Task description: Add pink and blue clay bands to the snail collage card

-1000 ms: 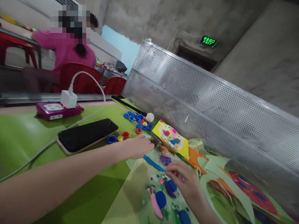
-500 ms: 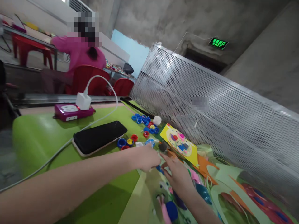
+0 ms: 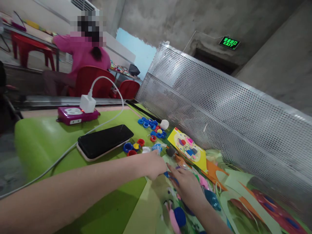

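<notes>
My left hand (image 3: 156,165) is closed over the far end of a pale green craft sheet (image 3: 141,209). Its fingertips are hidden, and I cannot make out what they hold. My right hand (image 3: 188,187) lies just right of it with fingers stretched out, their tips close to the left hand and beside a small blue piece (image 3: 166,174). Below the hands, the sheet carries a snail figure with a pink body (image 3: 172,219) and a blue shell (image 3: 179,216). A clear plastic wrapper with something blue (image 3: 157,148) lies just beyond my left hand.
A black phone (image 3: 104,141), blue bottle caps (image 3: 147,123) and a white ball (image 3: 164,124) lie on the green table (image 3: 48,143). A yellow picture card (image 3: 188,149) leans near a perforated metal screen (image 3: 207,91). A charger (image 3: 87,103) trails a cable. Another person (image 3: 85,58) sits beyond.
The fingers of my right hand have shifted slightly and lie flatter beside the blue piece. My left hand stays almost in place, still closed.
</notes>
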`<state>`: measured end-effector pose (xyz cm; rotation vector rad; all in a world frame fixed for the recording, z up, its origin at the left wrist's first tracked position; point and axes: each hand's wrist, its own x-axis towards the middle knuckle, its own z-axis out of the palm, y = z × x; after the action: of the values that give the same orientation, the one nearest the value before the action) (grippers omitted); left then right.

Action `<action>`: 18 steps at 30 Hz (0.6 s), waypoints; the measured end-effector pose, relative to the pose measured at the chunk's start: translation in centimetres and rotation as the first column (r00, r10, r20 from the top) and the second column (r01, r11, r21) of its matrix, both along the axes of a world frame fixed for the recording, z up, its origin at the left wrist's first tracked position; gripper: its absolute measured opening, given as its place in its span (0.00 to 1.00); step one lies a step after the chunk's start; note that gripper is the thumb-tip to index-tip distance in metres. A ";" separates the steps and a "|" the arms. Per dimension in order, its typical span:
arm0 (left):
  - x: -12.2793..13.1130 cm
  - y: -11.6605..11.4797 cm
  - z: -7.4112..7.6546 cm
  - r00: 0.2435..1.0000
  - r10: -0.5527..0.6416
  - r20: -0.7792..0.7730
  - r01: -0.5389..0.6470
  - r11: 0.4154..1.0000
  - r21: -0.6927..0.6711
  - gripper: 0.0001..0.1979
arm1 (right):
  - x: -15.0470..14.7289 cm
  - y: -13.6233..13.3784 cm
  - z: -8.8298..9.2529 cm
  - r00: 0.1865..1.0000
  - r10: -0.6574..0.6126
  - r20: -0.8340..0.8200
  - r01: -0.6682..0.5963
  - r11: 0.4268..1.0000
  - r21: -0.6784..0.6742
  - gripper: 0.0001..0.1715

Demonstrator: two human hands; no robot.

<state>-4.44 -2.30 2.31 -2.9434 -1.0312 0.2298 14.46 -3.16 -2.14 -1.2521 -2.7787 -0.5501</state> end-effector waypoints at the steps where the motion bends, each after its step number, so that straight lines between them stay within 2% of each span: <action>1: 0.0 0.0 0.0 1.000 0.000 0.002 0.000 1.000 -0.003 0.07 | 0.2 -0.1 0.0 1.000 0.018 0.015 -0.019 1.000 0.012 0.25; 6: 0.0 -0.1 0.0 1.000 0.007 0.025 -0.007 1.000 -0.004 0.06 | 1.1 -0.2 0.1 0.998 0.054 -0.030 -0.053 0.998 0.023 0.26; 12: 0.1 -0.1 0.3 1.000 0.002 0.010 -0.002 0.999 -0.032 0.05 | 0.8 -0.4 0.0 0.999 0.047 0.017 -0.047 0.999 -0.012 0.25; 18: 0.1 -0.1 0.2 1.000 0.010 0.004 -0.010 0.999 -0.047 0.06 | 1.0 -0.2 0.0 0.988 0.134 0.075 -0.139 0.987 0.077 0.24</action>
<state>-4.36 -2.45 2.47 -2.9827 -1.0559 0.2515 15.48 -3.34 -2.13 -1.0367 -2.8384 -0.7021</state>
